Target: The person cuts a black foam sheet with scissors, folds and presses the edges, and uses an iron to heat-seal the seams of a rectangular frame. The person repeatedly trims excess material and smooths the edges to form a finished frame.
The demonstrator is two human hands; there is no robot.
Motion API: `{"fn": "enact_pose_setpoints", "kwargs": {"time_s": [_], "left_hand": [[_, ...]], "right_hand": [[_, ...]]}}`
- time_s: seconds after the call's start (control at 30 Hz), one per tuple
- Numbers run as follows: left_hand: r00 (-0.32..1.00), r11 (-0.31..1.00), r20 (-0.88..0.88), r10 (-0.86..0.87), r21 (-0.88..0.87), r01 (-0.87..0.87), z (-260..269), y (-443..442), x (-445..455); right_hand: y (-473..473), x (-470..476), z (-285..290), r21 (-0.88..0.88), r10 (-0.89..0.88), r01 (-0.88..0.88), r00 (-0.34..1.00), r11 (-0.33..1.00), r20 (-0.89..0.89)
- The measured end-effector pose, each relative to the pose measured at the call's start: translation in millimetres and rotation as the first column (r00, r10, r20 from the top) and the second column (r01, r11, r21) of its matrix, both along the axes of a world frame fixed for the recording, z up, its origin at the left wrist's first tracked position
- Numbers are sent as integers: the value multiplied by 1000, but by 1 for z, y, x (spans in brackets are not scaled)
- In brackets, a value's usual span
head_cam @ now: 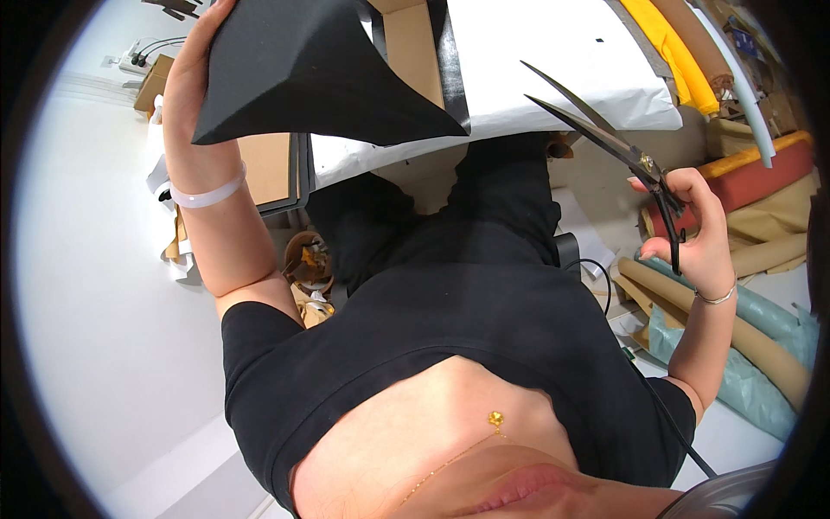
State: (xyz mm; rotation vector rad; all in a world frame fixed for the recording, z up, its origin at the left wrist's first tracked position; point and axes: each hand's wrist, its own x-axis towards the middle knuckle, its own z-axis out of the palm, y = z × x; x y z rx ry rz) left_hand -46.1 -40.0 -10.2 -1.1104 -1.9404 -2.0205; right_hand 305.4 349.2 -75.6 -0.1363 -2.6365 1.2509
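My left hand (206,29) is raised at the top left, its fingers partly hidden and cut off by the picture's edge. It holds up a piece of black sheet material (305,91), which bends along a ridge and has curved, pointed lower edges. My right hand (703,214) grips black-handled tailor's scissors (639,159), with fingers and thumb at the handle loops. Their two blades are parted and point up and left, apart from the black sheet. Behind the sheet, a brown panel with a black border (415,55) lies on the white-covered table.
White paper (551,39) covers the table before me. Yellow material (674,58) and rolls lie at its right. A red roll (746,188), brown rolls and green-blue wrapped rolls (720,363) crowd my right side. A bin with scraps (311,259) stands at left. A black cable (668,415) runs by my right arm.
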Motion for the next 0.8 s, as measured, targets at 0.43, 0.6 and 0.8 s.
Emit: {"fn": "enact_pose_setpoints", "kwargs": {"time_s": [0.43, 0.6, 0.8], "left_hand": [[994, 998, -88, -60, -4, 60, 20, 21, 41], [853, 990, 510, -116, 131, 57, 55, 30, 77], [863, 998, 504, 37, 30, -60, 69, 39, 99]], "right_hand": [[-14, -12, 24, 197, 85, -76, 996, 977, -37], [-21, -22, 42, 287, 126, -104, 990, 952, -59], [-30, -37, 57, 359, 226, -192, 973, 913, -53]]}}
